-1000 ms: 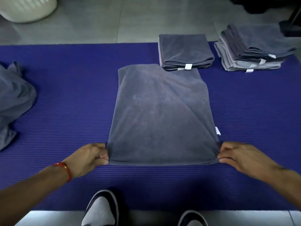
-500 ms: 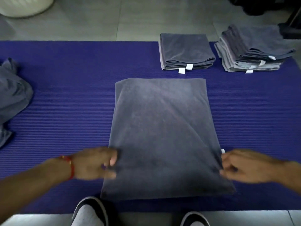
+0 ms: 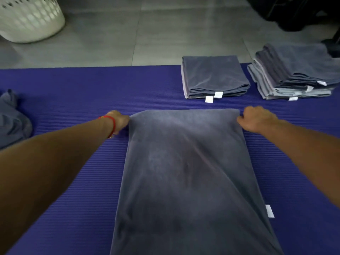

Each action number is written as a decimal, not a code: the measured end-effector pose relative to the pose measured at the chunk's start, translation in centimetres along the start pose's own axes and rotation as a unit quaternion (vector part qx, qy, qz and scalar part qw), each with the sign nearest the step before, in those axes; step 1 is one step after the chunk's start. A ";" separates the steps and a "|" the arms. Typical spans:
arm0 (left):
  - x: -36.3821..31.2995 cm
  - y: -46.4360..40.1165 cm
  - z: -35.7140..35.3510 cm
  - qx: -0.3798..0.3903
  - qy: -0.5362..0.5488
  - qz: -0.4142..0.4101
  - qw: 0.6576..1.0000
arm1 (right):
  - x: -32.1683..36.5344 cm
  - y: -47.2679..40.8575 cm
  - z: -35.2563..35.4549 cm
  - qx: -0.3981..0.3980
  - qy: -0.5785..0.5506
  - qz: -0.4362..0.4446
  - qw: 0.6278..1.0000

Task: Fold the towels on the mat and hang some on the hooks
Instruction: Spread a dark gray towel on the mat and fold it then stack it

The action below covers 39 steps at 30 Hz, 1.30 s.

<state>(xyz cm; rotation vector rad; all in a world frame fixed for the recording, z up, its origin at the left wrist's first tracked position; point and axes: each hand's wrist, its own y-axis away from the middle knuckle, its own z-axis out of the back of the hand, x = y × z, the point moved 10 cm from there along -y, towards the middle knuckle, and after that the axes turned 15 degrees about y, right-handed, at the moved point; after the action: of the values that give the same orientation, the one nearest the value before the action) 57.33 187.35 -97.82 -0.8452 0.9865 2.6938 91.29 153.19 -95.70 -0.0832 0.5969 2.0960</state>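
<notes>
Grey towel [image 3: 191,177] flat on blue mat [image 3: 73,89], far corners gripped by left hand [image 3: 118,122] & right hand [image 3: 257,119], red band [image 3: 112,124] on left wrist. Beyond: 2 folded stacks, small stack [image 3: 214,76] & taller stack [image 3: 294,70]. Crumpled towel [image 3: 12,118] at left edge, white basket [image 3: 29,17] on floor.

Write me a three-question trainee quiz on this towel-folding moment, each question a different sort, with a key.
1. True or false: the left hand and the right hand hold the far corners of the grey towel lying flat on the purple mat.
2. Which folded pile is taller? A) the middle pile of folded towels; B) the right-hand stack of folded towels; C) they match.
3. Fill in: the crumpled unfolded towel lies at the mat's ____ edge.

Key: 1 true; 2 B; 3 left.
</notes>
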 end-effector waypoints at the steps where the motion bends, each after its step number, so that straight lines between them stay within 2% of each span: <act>1: 0.7 -0.3 -0.6 0.005 0.075 0.026 0.997 | -0.1 -0.5 -1.3 0.012 -0.062 -0.025 0.998; 3: 1.1 -1.1 -1.3 0.004 0.158 0.035 0.987 | -0.6 -1.6 -2.9 0.004 -0.178 -0.069 0.982; 5: 0.2 -1.5 -1.9 0.019 0.208 0.008 0.978 | -0.9 -2.4 -3.1 -0.026 -0.286 -0.084 0.954; 8: -0.7 -1.6 -2.8 0.051 0.289 -0.033 0.955 | -0.7 -2.8 -2.6 -0.056 -0.367 -0.071 0.926; 12: 0.5 -2.3 -0.7 0.003 0.364 -0.080 0.928 | -2.0 -2.8 -2.1 -0.127 -0.445 -0.101 0.881; 15: 0.8 -2.4 -0.3 0.001 0.383 -0.081 0.920 | -3.0 -2.8 -1.8 -0.175 -0.458 -0.109 0.865; 20: 0.2 -2.4 -3.0 0.114 0.415 -0.032 0.902 | -3.0 -3.7 -2.4 -0.168 -0.497 -0.104 0.845; 26: 0.5 -2.7 -2.5 0.111 0.386 -0.011 0.916 | -2.5 -3.6 -4.0 -0.145 -0.517 -0.097 0.838; 30: 0.0 -2.9 -2.0 0.070 0.350 0.000 0.934 | -2.3 -3.2 -4.4 -0.147 -0.528 -0.112 0.829; 36: 0.5 -3.6 -1.0 -0.029 0.405 0.024 0.914 | -2.1 -3.5 -4.8 -0.129 -0.541 -0.108 0.824; 39: 0.4 -3.6 -0.5 -0.068 0.374 -0.010 0.925 | -2.1 -3.7 -4.9 -0.144 -0.529 -0.119 0.828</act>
<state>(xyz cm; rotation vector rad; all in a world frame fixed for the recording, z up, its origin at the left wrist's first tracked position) 58.38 189.77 -100.33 -1.9822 0.8790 2.4455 94.68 151.10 -100.80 0.7560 -0.3930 1.6253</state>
